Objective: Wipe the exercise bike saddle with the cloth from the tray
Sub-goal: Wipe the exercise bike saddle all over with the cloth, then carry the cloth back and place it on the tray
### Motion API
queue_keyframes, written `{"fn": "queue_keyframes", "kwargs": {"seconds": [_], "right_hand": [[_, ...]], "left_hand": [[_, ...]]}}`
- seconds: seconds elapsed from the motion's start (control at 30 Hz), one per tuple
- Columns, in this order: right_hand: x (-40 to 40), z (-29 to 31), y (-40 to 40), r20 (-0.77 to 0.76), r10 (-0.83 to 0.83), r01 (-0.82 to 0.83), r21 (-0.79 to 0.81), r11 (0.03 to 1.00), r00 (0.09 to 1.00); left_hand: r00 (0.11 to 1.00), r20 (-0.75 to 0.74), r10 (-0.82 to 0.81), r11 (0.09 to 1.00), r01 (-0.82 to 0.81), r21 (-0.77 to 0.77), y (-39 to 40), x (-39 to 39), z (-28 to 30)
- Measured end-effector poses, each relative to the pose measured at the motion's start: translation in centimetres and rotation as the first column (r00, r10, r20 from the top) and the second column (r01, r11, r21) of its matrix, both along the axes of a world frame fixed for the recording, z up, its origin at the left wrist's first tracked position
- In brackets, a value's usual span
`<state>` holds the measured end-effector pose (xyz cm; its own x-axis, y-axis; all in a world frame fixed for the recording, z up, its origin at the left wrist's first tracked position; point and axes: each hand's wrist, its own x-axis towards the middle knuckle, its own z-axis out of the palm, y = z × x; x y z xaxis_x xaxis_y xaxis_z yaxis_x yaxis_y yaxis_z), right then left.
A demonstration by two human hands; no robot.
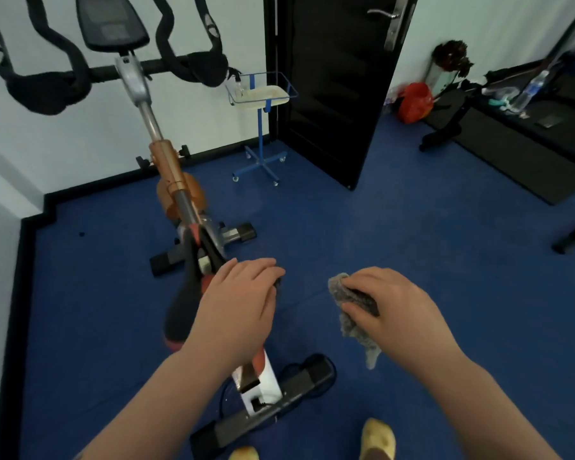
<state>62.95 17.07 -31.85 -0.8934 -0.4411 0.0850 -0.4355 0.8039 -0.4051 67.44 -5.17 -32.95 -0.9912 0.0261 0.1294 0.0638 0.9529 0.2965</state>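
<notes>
Cloth (355,313) is already off the tray (262,94) and in the right hand (392,307), so the fetching part of the task looks done. The fingers (357,308) are closed over the grey rag, pinching its upper part while a loose tail hangs down below the palm. That hand hovers over bare blue floor (412,234), to the right of the bike (166,180) and apart from the saddle (186,303).

The left hand (239,303) lies palm down over the saddle, covering much of its right side; its fingers are curled loosely together at the far edge. Whether they actually clamp the seat or merely rest on it cannot be told from this angle. The saddle itself is black with red trim, long and narrow, its nose pointing away toward the handlebars (47,84).

The tray stands on a blue wheeled stand (261,151) by the wall, next to the dark door (329,88), well apart from both hands. It seems to hold nothing like a cloth now, though it is small and a little blurred.

By my judgement the wiping is what remains: the cloth is not touching the saddle, and no sign shows whether any pass has been made. The likely next need is to bring the rag left onto the seat, with the left hand either steadying it or clearing out of the way. Nothing tells whether the cloth is damp
</notes>
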Motion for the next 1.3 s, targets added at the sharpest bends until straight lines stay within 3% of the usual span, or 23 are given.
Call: {"fn": "queue_keyframes", "kwargs": {"seconds": [0.13, 0.37, 0.57, 0.7, 0.93, 1.3], "right_hand": [[-4.3, -0.6, 5.0, -0.01, 0.045, -0.044, 0.01, 0.999, 0.999], [-12.4, 0.4, 15.4, 0.045, 0.168, -0.173, 0.15, 0.973, 0.985], [-18.3, 0.8, 19.7, 0.054, 0.148, -0.15, 0.023, 0.988, 0.987], [-22.2, 0.2, 20.2, 0.071, 0.162, -0.16, -0.039, 0.986, 0.984], [-30.8, -0.6, 18.0, 0.072, 0.247, -0.248, 0.0, 0.969, 0.966], [-45.7, -0.2, 11.1, 0.082, 0.329, -0.333, 0.041, 0.942, 0.941]], "left_hand": [[0.998, -0.003, 0.056, 0.998, -0.056, -0.019, 4.7, -2.9, -0.8], [0.957, 0.049, 0.287, 0.955, -0.29, 0.064, 15.4, -7.2, -1.4], [0.939, 0.061, 0.34, 0.939, -0.342, 0.03, 20.0, -10.6, 0.1], [0.925, 0.074, 0.372, 0.928, -0.373, 0.004, 20.7, -13.2, -0.2], [0.921, 0.022, 0.39, 0.919, -0.39, 0.059, 20.7, -22.0, -1.5], [0.861, 0.039, 0.507, 0.856, -0.509, 0.088, 13.9, -36.1, -1.5]]}}
